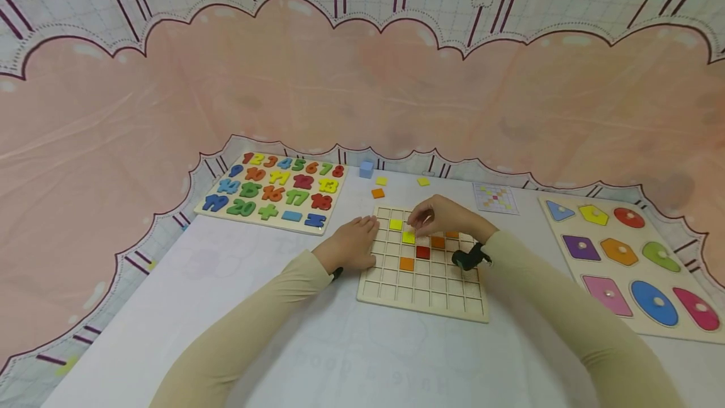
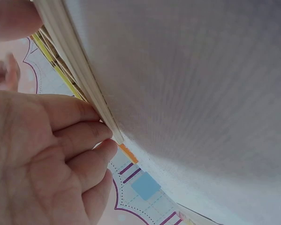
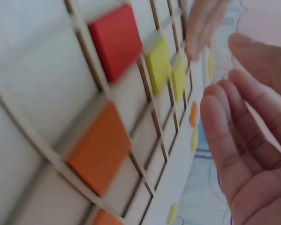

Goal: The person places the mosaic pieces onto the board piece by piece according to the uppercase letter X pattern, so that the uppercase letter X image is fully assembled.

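A wooden grid board (image 1: 421, 300) lies on the table before me. My left hand (image 1: 352, 244) rests along its left edge, its fingers (image 2: 81, 131) extended against the board's side in the left wrist view. Over the board's upper part hovers my right hand (image 1: 442, 216), fingers bent loosely. The right wrist view shows its thumb and fingers (image 3: 215, 122) apart, nothing visible between them. Two yellow tiles (image 1: 396, 224), a red tile (image 1: 422, 252) and several orange tiles (image 1: 406, 264) sit in the cells. My right hand and wrist cover some upper right cells.
Beyond the board lie loose yellow tiles (image 1: 382, 181), an orange tile (image 1: 377, 193), a blue cube (image 1: 366, 169) and a pattern card (image 1: 495, 198). A number puzzle (image 1: 294, 226) stands at left, a shape puzzle (image 1: 572, 257) at right. A patterned cloth (image 1: 340, 93) hangs behind.
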Demonstrator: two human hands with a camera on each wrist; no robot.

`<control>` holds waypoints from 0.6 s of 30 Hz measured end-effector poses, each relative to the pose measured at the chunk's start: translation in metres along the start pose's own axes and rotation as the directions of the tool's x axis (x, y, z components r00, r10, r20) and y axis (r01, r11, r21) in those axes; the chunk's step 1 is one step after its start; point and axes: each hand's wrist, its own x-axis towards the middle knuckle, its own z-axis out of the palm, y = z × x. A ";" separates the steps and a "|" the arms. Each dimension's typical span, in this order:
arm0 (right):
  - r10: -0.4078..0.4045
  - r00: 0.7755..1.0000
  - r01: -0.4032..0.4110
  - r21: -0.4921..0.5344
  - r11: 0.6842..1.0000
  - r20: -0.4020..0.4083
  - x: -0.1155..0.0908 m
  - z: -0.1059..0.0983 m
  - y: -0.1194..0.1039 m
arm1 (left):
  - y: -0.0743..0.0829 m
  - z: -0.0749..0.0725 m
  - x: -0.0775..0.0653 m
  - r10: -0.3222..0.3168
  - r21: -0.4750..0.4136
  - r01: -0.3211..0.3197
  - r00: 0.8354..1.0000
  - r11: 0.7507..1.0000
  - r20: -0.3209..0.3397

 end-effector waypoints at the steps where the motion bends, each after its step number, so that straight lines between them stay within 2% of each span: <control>1: 0.003 1.000 -0.003 -0.002 1.000 -0.002 0.004 -0.003 0.000 | 0.000 -0.001 0.000 -0.002 -0.001 0.002 1.000 1.000 0.003; 10: 0.008 1.000 -0.008 -0.018 1.000 -0.022 0.047 -0.022 -0.001 | -0.001 -0.001 0.002 -0.016 -0.036 0.017 1.000 0.999 0.019; 18: 0.057 0.997 -0.060 -0.047 0.997 -0.058 0.085 -0.026 0.002 | -0.002 0.003 0.004 -0.001 -0.023 0.001 1.000 1.000 0.007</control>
